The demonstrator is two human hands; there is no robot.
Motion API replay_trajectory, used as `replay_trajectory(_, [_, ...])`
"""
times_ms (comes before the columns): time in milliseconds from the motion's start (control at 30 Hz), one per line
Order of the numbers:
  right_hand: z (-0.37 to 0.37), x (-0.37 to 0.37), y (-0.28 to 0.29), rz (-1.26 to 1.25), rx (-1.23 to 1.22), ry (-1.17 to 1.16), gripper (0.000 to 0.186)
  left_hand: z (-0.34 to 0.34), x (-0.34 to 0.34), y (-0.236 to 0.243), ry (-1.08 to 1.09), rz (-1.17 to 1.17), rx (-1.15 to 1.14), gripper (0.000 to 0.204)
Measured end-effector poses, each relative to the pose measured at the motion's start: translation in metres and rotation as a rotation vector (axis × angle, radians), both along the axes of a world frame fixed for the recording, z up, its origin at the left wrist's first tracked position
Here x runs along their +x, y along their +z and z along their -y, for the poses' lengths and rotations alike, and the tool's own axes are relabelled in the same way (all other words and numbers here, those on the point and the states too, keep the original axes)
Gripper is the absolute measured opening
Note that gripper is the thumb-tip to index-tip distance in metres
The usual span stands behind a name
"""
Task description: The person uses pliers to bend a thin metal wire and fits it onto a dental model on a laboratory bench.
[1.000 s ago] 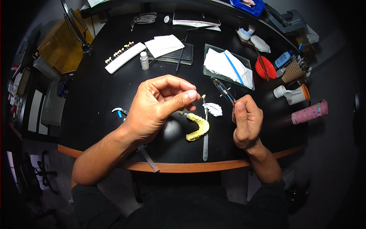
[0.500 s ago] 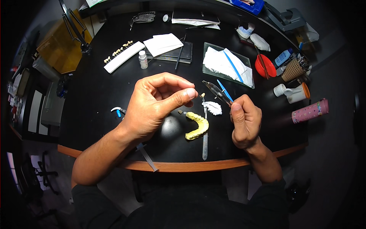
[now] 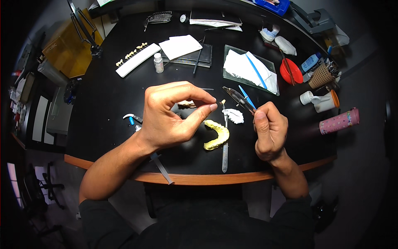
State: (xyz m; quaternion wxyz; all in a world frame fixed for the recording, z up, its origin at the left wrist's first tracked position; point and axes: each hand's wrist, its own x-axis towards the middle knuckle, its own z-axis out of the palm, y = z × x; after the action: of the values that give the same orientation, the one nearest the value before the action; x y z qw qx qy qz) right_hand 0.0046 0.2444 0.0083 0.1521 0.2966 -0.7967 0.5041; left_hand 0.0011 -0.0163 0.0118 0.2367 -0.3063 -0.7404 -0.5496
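Observation:
My left hand (image 3: 168, 114) is raised over the desk with its thumb and forefinger tips pressed together. Whatever they pinch is too small to make out. My right hand (image 3: 271, 128) grips a dark two-armed metal tool (image 3: 239, 98), like calipers or tweezers, its tips pointing up and left. Between the hands lies a yellow dental arch model (image 3: 219, 143). A metal spatula (image 3: 225, 159) lies beside it, near a crumpled white lump (image 3: 235, 116). Close to my left fingertips is a small tan tooth-shaped piece (image 3: 223, 101). Through the finger loop shows a tan object (image 3: 188, 103), partly hidden.
A syringe (image 3: 162, 169) overhangs the front edge under my left forearm. Farther back are a tooth shade holder (image 3: 139, 60), a small bottle (image 3: 158, 64), a glass slab with white paper (image 3: 238, 66), a red bowl (image 3: 295, 74) and a pink flask (image 3: 340, 121).
My left fingers have straightened slightly, and a tan object now shows inside their loop. The small brownish piece beside the yellow model is now out of sight. My right hand keeps its hold.

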Motion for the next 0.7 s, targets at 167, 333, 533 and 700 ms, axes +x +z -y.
replay_trajectory(167, [0.0011,-0.0008,-0.0009,-0.011,-0.018,0.009,0.027,0.0007,0.0002,0.0002,0.006,-0.027,-0.031,0.011])
replay_trajectory(333, [0.0005,0.001,0.0009,-0.002,-0.003,0.004,0.026,0.0002,0.0002,0.0009,0.018,-0.084,-0.077,0.014])
replay_trajectory(533, [0.0025,0.0006,0.0009,-0.006,0.005,0.022,0.025,0.0011,-0.001,-0.0016,0.091,-0.164,-0.059,0.008])
replay_trajectory(700, [0.0016,0.0012,0.0001,-0.033,0.021,0.032,0.024,0.0038,-0.0019,-0.0027,0.18,-0.222,-0.152,0.015])
